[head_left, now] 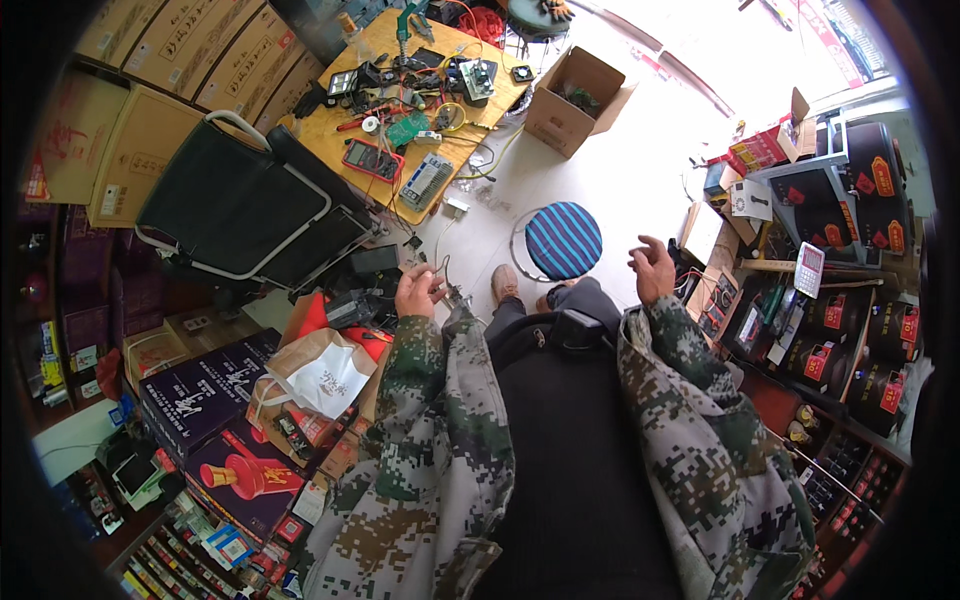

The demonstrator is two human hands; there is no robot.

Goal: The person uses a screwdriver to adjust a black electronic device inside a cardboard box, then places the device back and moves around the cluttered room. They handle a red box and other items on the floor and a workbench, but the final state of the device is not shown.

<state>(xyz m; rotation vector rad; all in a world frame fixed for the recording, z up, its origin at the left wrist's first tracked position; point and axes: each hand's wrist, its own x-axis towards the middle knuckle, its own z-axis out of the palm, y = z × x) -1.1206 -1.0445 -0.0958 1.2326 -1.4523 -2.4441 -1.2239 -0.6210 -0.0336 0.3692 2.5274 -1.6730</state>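
Two hands up: left hand (418,293) fingers pinching thin wire (443,268) (light, floppy, probably best held near its end); right hand (655,270) open, empty, near striped stool (564,239).

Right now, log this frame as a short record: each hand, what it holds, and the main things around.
left hand: closed on thin wires
right hand: open, fingers curled, holding nothing, raised in the air
between hands: round blue striped stool
ahead left: wooden table cluttered with a red multimeter, circuit boards and cables
ahead: open cardboard box on the floor
beside left arm: white paper bag
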